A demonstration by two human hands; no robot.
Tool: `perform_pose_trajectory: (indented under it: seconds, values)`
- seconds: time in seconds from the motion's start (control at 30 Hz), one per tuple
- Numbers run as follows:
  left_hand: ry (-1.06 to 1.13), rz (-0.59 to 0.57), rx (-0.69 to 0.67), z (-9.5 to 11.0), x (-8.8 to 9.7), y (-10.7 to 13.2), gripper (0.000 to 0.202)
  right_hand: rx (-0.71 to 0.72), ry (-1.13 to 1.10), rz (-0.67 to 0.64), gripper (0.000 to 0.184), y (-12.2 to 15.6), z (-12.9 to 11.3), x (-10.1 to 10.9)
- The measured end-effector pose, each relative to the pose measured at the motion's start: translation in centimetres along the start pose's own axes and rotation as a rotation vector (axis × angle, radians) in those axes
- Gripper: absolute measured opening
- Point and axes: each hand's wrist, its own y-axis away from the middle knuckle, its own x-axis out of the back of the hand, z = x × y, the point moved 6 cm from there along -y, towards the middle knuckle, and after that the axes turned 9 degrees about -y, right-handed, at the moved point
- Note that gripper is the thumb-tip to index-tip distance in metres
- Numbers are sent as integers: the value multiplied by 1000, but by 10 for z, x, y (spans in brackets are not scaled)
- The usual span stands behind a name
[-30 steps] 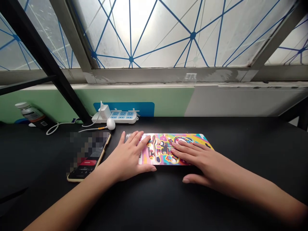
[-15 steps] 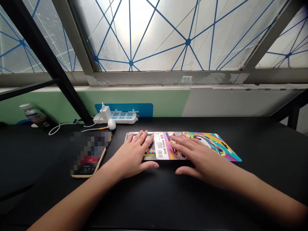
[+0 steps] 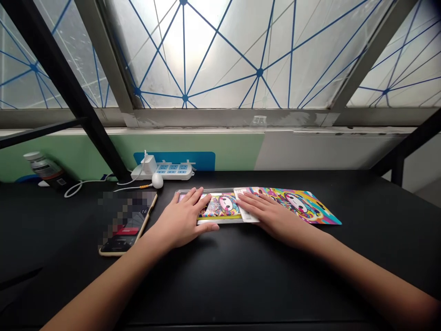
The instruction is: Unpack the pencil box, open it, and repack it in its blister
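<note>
Flat box (image 3: 220,209) lies lengthwise on the black desk (image 3: 220,280), just beyond its middle; clock readings run from the box, 12 being the window side. Printed lid (image 3: 312,209) extends toward 3 o'clock, its near end overlapping the box (white label (image 3: 251,216) there, partly under fingers). Whether the lid's far end touches the desk, cannot tell.

Left hand (image 3: 188,214): open, palm down, fingers spread over the box's 9 o'clock end. Right hand (image 3: 272,216): open too, fingers extended over the label and lid, no grip visible.

Phone (image 3: 132,230) at 9 o'clock, near the left forearm, screen partly pixelated. White power strip (image 3: 176,172) at 11, one adapter (image 3: 149,164) plugged in. Bottle (image 3: 46,169), white-capped, farther out at 10. Blue-lined window (image 3: 220,59) at 12.
</note>
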Motion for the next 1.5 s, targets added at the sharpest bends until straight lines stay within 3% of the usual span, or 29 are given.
perform_pose_trajectory:
  seconds: [0.17, 0.27, 0.37, 0.43, 0.5, 0.63, 0.7, 0.77, 0.87, 1.0, 1.17, 1.27, 1.33, 1.4, 1.47, 1.5]
  values:
    - [21, 2, -2, -9, -2, -1, 78, 8, 113, 129, 77, 43, 16, 17]
    - [22, 8, 7, -12, -4, -2, 77, -10, 246, 330, 76, 57, 15, 40]
    - [19, 21, 22, -13, -4, -4, 74, -23, 342, 541, 70, 59, -3, 69]
    - [17, 34, 34, -12, -6, -5, 68, 29, 340, 580, 63, 53, -30, 77]
    - [14, 54, 58, -9, -7, -8, 64, 110, 313, 524, 51, 44, -67, 71]
    - [8, 96, 120, -1, -10, -15, 61, 267, 302, 382, 41, 29, -146, 25]
    - [10, 112, 135, 2, -11, -17, 61, 329, 269, 347, 37, 18, -171, 1]
    - [11, 125, 137, 3, -11, -16, 62, 313, 191, 267, 37, 0, -177, -18]
    - [3, 135, 114, 1, -11, -15, 58, 202, -53, 107, 52, -39, -158, -32]
    - [-19, 144, 83, -3, -11, -15, 53, 145, -316, -15, 23, -76, -128, -35]
    - [-38, 155, 55, -5, -12, -17, 53, 319, -403, 114, 21, -74, -128, -29]
    - [-71, 173, 29, -3, -11, -15, 55, 343, -433, 265, 23, -66, -123, -11]
    - [-105, 193, 18, -2, -9, -12, 60, 233, -465, 358, 25, -66, -100, 8]
    - [-133, 206, 16, -2, -7, -9, 75, 24, -434, 367, 26, -69, -62, 24]
    - [-149, 186, 21, -3, -7, -7, 96, -207, -346, 217, 22, -72, -18, 29]
    - [-152, 160, 27, -5, -7, -7, 104, -244, -329, 177, 23, -72, 0, 32]
